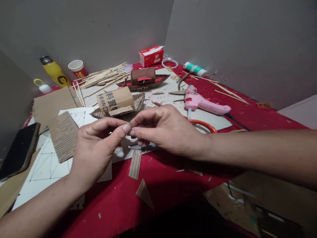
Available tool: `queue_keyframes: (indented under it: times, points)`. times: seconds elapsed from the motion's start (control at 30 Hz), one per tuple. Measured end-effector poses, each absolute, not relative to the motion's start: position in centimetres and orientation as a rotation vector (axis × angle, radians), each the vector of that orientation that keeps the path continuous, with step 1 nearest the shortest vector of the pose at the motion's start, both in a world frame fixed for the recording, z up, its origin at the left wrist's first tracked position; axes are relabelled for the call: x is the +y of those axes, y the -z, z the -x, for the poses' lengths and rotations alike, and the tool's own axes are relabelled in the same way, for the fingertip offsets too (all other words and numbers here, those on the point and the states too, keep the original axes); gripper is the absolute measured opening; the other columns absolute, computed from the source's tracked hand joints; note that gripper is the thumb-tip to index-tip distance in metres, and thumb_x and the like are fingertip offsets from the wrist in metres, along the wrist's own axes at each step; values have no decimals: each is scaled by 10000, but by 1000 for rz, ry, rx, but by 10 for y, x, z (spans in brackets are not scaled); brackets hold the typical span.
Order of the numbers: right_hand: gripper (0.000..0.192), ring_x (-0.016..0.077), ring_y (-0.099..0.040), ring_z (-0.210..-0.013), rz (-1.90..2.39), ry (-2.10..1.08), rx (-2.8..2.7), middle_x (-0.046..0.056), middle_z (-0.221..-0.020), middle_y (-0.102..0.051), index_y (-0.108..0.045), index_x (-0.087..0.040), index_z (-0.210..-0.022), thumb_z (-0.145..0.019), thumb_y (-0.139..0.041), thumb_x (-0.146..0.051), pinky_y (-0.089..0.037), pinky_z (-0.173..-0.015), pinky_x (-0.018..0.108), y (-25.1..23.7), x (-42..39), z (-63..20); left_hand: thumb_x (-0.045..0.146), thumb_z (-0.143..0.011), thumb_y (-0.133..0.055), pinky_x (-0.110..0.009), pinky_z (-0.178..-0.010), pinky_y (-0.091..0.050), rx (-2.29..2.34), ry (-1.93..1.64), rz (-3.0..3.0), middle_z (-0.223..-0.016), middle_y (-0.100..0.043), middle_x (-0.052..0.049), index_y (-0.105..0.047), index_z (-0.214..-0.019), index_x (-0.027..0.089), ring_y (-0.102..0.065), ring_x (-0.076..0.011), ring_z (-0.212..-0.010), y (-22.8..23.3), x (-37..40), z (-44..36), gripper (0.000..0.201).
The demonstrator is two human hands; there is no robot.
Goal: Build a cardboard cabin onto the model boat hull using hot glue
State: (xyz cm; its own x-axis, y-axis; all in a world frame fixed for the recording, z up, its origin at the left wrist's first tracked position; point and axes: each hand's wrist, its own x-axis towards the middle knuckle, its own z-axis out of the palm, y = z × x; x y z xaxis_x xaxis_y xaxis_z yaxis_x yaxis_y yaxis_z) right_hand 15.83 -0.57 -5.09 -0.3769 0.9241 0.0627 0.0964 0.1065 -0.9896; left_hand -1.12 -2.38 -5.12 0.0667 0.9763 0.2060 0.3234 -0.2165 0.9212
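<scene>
Left hand: the left hand (95, 145) pinched a tiny dark piece (130, 123) between thumb and forefinger.
Right hand: the right hand (168, 130) met it tip to tip, thumb and forefinger closed on the same piece.
Tiny piece: it sat over the front of the surface (111, 198), nearly all covered by fingertips; its shape could not be told.
Scissors: the blade (135, 147) showed below the right hand, the orange handle (204, 123) beyond the wrist; the middle was hidden.
Offcuts: a ribbed strip (135, 165) and a pointed cardboard piece (145, 193) lay on the red cloth.
Nearer boat: the cardboard boat (137, 101) carried a curved, printed cover (116, 98); its inside was hidden.
Farther boat: the brown boat (145, 85) bore a rounded cabin with red patches.
Glue gun: the pink glue gun (206, 104) lay on white board, its cord passing behind the right forearm.
Paper cup: the red cup (81, 71) stood upright; its contents were out of sight.
Bottle: the yellow bottle (55, 72) was capped, its contents unseen.
Tissue pack: white tissue topped the red pack (152, 58).
Phone: the dark phone (18, 150) reached the left edge.
</scene>
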Motion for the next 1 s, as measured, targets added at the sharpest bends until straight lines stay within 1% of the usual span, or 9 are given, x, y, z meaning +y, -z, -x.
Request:
queue_keyframes:
  times: [0.13, 0.27, 0.37, 0.47, 0.53, 0.63, 0.77, 0.87, 1.0]
  points:
    - [87, 64, -538, -469, 1065, -1451, -1576, -43, -494, -583, -638, -132, -675, -757, -636, -105, -422, -456, 158, 53, 0, -157, 251, -820, -702, -167, -568, -491, 1361, -1186, -1748, -707, -708, 39, -755, -815, 226, -612, -88, -607, 57, -26, 12, 58]
    - [102, 54, -513, -440, 1117, -1390, -1540, -43, -504, -574, -649, -130, -667, -768, -665, -130, -407, -422, 163, 58, 7, -159, 214, -827, -694, -156, -519, -486, 1430, -1459, -1808, -828, -700, 25, -705, -972, 210, -575, -56, -561, 61, -19, 23, 145]
    - [124, 47, -468, -397, 1143, -1317, -1530, -49, -485, -541, -653, -132, -678, -801, -652, -147, -379, -381, 174, 65, 11, -157, 137, -768, -724, -162, -410, -471, 1428, -1646, -1735, -884, -678, 11, -648, -973, 182, -563, -54, -500, 64, -6, 34, 223]
    - [143, 51, -455, -374, 1189, -1242, -1581, -49, -487, -537, -658, -138, -702, -840, -621, -147, -372, -364, 193, 72, 15, -153, 55, -688, -731, -187, -359, -496, 1437, -1570, -1561, -988, -691, -17, -602, -1047, 201, -592, -73, -455, 70, 5, 40, 409]
    - [143, 62, -503, -423, 1183, -1095, -1671, -39, -530, -576, -667, -149, -713, -846, -618, -135, -422, -417, 205, 77, 20, -150, 30, -670, -716, -201, -360, -519, 1427, -1440, -1428, -1085, -693, -39, -573, -1132, 244, -626, -93, -457, 73, 9, 40, 529]
    - [137, 86, -607, -613, 1054, -700, -1906, -12, -670, -673, -692, -164, -732, -831, -631, -92, -503, -613, 216, 85, 28, -149, -8, -638, -693, -205, -383, -546, 1326, -1301, -1329, -1166, -684, -48, -527, -1227, 295, -677, -127, -515, 78, 15, 38, 683]
    - [111, 88, -641, -685, 886, -235, -2111, -11, -766, -721, -709, -169, -815, -867, -620, -127, -512, -666, 206, 94, 38, -152, -19, -631, -674, -237, -338, -528, 1233, -1186, -1337, -1057, -722, -43, -501, -1290, 290, -675, -168, -475, 78, 26, 35, 748]
    - [98, 86, -660, -693, 814, 19, -2185, -23, -793, -732, -697, -166, -865, -893, -603, -153, -514, -652, 197, 97, 40, -154, -40, -675, -635, -222, -326, -490, 1242, -1142, -1318, -859, -741, -20, -542, -1242, 240, -640, -156, -420, 75, 32, 31, 639]
    - [121, 100, -671, -677, 822, 284, -2267, -33, -763, -723, -678, -191, -859, -918, -573, -177, -498, -616, 209, 96, 41, -156, -59, -702, -628, -209, -374, -498, 1284, -1139, -1323, -639, -682, 21, -627, -1080, 190, -618, -132, -421, 74, 36, 27, 453]
